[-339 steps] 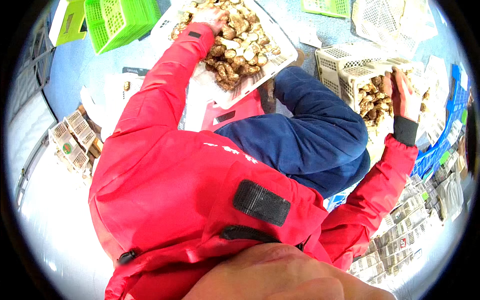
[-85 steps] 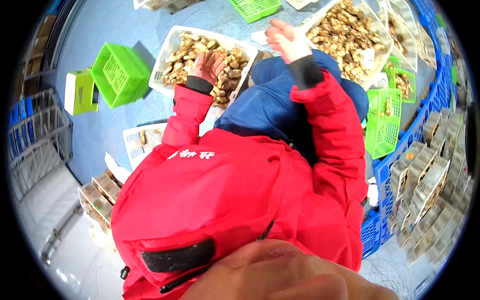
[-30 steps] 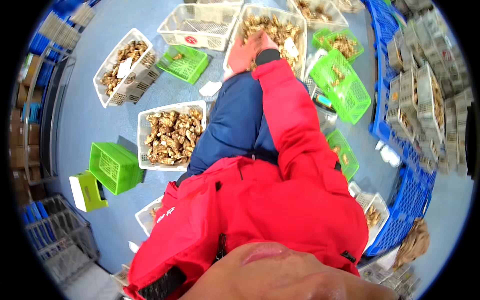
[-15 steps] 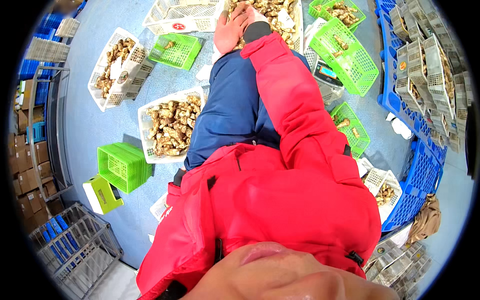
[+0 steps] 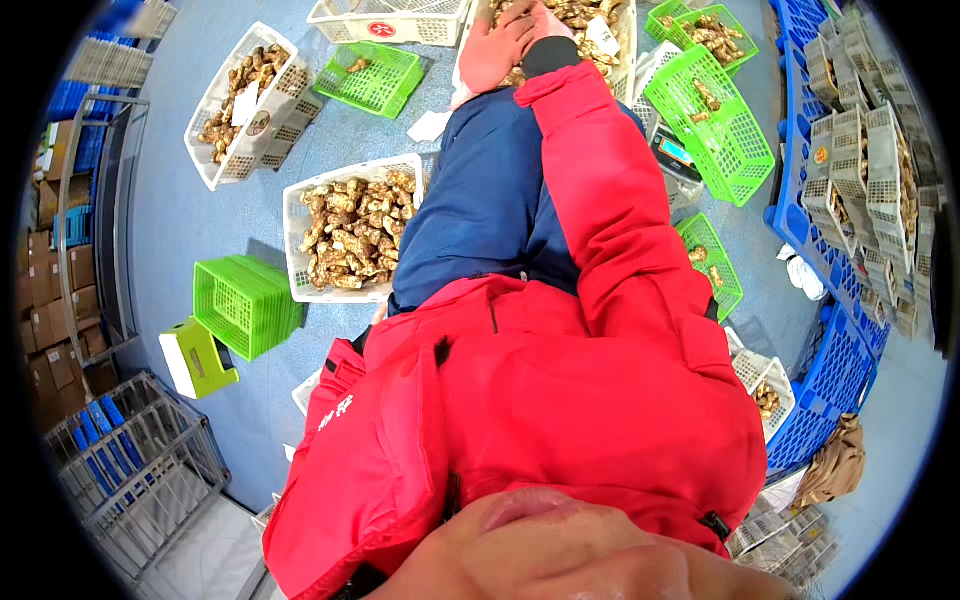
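My right hand [image 5: 547, 22] reaches out past my knee to the near edge of a white crate [image 5: 628, 70] full of thick-stemmed brown and white mushrooms [image 5: 575, 12]. It wears pale pink; its fingers are hidden. Against it lies a coral glove [image 5: 492, 50] with darker fingers and a pale cuff toward my knee; whether it is gripped does not show. Down by my left hip, only a sliver of my left hand [image 5: 378, 314] shows past the black cuff. Its fingers are out of sight. Close to it stands another white crate [image 5: 300, 296] heaped with mushrooms [image 5: 352, 235].
Left are stacked green baskets [image 5: 245, 305], a green-and-white stool [image 5: 200, 360], a mushroom crate [image 5: 240, 105] and a green basket [image 5: 368, 80]. A scale [image 5: 675, 152] and a green basket [image 5: 712, 125] stand right, before blue pallets [image 5: 835, 370] with stacked crates.
The whole view has shifted slightly, with the far crates now further right. My right hand stays by the glove at the far crate. A sliver of my left hand has come into sight.
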Motion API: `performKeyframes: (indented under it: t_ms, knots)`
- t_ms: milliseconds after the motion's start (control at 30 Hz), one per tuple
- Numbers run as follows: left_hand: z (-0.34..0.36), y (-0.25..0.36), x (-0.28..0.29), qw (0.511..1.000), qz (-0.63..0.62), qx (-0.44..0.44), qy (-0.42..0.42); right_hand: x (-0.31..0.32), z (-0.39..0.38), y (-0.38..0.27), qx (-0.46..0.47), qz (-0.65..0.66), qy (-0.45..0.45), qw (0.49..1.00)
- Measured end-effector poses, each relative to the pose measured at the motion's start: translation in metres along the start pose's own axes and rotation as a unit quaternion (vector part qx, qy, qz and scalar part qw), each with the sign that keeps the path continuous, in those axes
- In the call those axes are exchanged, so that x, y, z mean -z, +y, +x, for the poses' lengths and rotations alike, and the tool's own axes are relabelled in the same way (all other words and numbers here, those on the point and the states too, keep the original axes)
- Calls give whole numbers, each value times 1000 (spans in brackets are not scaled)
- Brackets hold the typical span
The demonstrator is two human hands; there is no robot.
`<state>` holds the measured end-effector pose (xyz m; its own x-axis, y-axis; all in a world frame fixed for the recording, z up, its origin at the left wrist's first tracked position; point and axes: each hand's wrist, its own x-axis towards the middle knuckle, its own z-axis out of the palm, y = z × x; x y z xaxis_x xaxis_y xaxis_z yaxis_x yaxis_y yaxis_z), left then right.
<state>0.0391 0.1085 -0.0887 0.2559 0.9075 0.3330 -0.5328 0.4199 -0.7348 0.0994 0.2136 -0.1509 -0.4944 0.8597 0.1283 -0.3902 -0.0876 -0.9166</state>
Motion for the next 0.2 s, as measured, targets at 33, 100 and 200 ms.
performKeyframes:
  t_ms: [33,100,200]
  knots:
    - [9,-2,-1,971,223,65,-60,5,10,1,-27,27,-14,999]
    - [20,-9,6,884,444,101,-101,30,20,-1,-41,-35,-62,997]
    - [-8,0,-5,903,386,135,-133,-35,-24,-34,-242,138,29,960]
